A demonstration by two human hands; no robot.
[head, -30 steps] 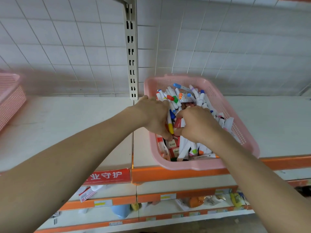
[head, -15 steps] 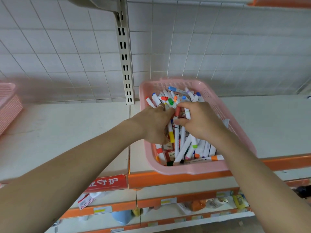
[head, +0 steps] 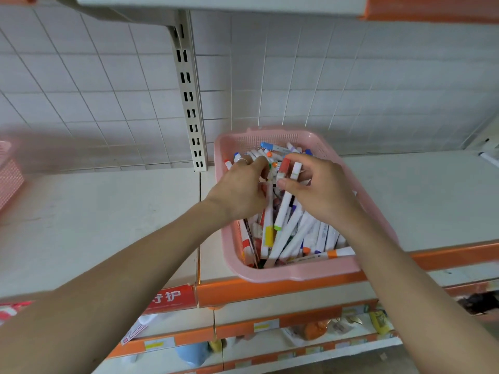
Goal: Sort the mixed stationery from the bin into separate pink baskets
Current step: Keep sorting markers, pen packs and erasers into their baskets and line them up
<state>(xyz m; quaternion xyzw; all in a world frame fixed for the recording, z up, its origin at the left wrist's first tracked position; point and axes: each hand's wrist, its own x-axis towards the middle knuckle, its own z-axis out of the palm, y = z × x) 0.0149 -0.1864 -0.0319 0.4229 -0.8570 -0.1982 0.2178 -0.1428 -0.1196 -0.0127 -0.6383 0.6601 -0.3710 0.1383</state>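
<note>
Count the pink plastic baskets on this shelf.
2. One pink plastic mesh basket, full of markers, sits at the white shelf's front edge, centre right; the other pink basket is at the far left, mostly cut off. More may lie out of view.

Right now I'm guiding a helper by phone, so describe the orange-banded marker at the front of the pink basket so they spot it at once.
Find the pink basket on the orange-edged shelf, heaped with white markers. Go to its near wall, towards the right-hand corner. The orange-banded marker lies crosswise along that wall, while its neighbours point roughly front to back.
</note>
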